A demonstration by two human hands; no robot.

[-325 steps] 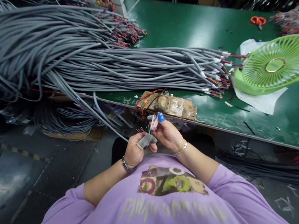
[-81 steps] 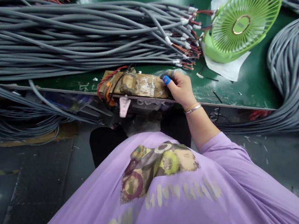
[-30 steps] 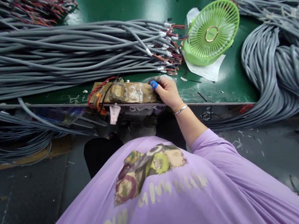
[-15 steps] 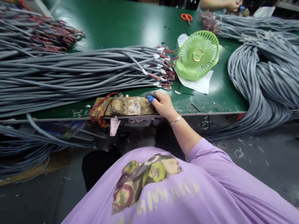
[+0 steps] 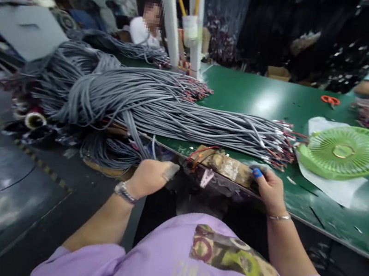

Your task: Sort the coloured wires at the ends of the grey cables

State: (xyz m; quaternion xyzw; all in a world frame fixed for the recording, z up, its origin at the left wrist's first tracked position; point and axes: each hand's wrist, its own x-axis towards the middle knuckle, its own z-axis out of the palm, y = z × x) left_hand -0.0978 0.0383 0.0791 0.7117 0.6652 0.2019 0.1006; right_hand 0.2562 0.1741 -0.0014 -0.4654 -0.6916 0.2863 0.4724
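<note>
Resting on the near table [image 5: 247,96] edge, the right hand [image 5: 270,191] curls against the taped brown fixture's [image 5: 225,165] right end. Left of it, the left hand [image 5: 148,176] grips one grey cable [image 5: 136,132], fingers closed, from the big bundle [image 5: 175,108] behind.

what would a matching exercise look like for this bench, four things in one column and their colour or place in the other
Things:
1. fan
2. scissors
3. right hand
4. left hand

Colour or place:
A. orange handles, far side of the green table
B. light green, lying beside the cable ends on white paper
C. closed around a grey cable below the table edge
D. blue-capped finger at the taped brown block on the table edge

Pairs: 1-B, 2-A, 3-D, 4-C
</note>
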